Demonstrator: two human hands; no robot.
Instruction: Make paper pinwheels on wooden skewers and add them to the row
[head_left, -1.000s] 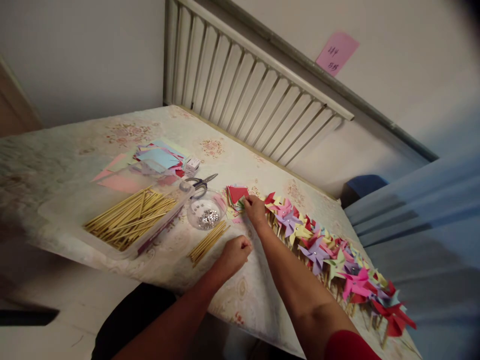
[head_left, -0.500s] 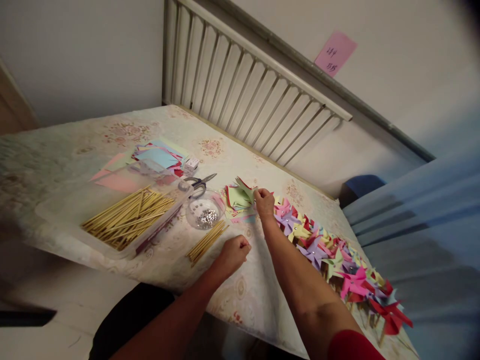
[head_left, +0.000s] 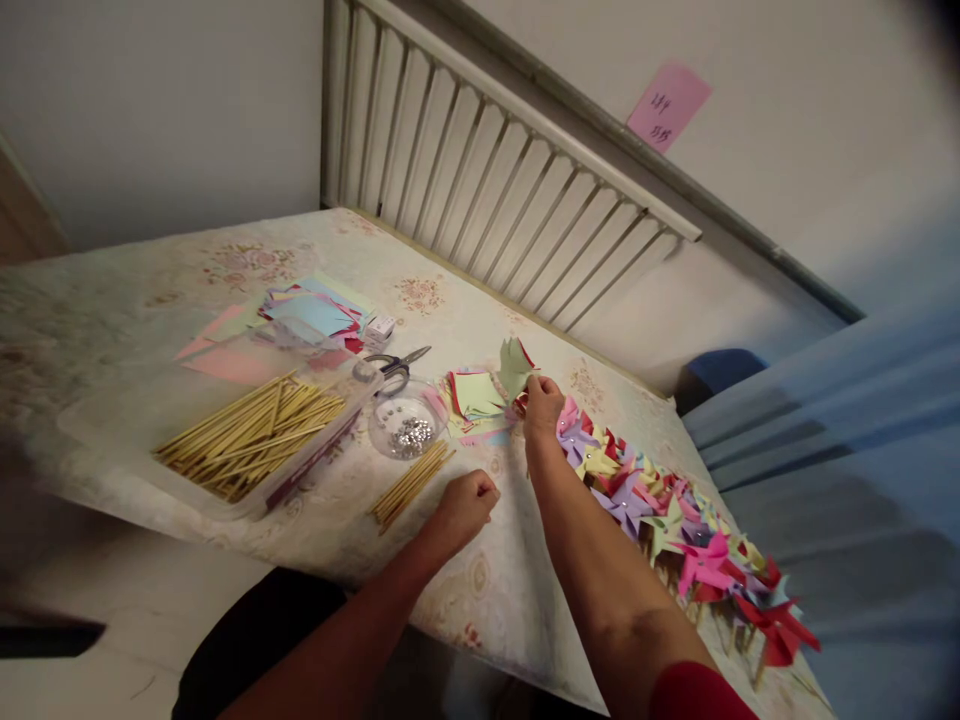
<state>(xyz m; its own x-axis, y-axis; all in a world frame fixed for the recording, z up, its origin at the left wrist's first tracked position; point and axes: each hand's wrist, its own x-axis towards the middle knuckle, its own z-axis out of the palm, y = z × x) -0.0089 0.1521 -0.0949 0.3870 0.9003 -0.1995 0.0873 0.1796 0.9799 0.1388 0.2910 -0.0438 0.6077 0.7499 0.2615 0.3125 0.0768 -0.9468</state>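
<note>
Lifted since a second ago, a green paper square [head_left: 514, 367] hangs pinched in the right hand [head_left: 541, 406] at mid-frame, above the cut-paper stack [head_left: 474, 398]. Left hand [head_left: 466, 505] rests fisted below; whether it holds anything cannot be told. Thin paper could slip or crease, and neighbouring sheets may drag along.

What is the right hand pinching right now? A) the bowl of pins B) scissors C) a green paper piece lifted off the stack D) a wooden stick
C: the right hand pinches a green paper piece raised above the paper stack; the scissors lie untouched.
</note>
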